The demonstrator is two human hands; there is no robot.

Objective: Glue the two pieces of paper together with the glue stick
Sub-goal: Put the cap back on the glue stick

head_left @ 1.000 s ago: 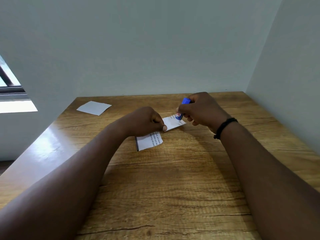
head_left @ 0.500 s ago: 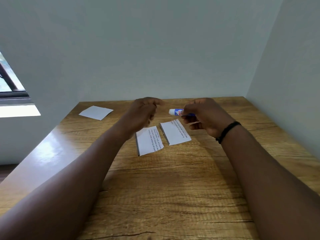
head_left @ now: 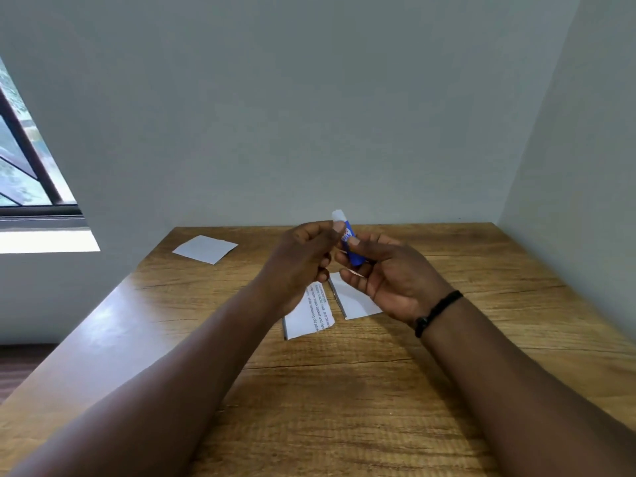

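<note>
We hold the glue stick (head_left: 350,243) upright above the table (head_left: 378,390), our right hand (head_left: 385,280) wrapped around its blue body and our left hand (head_left: 306,256) pinching its pale top end. The 2 printed paper pieces (head_left: 311,315) lie side by side below, apart and unjoined. We judge this the cap-handling step; next, press 1 piece onto the other.

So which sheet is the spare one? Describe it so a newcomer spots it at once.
Start at the wooden table and go to its far left corner, towards the window. The spare sheet lies there alone, blank and white, unlike the printed slip and the second slip beneath the hands.
</note>
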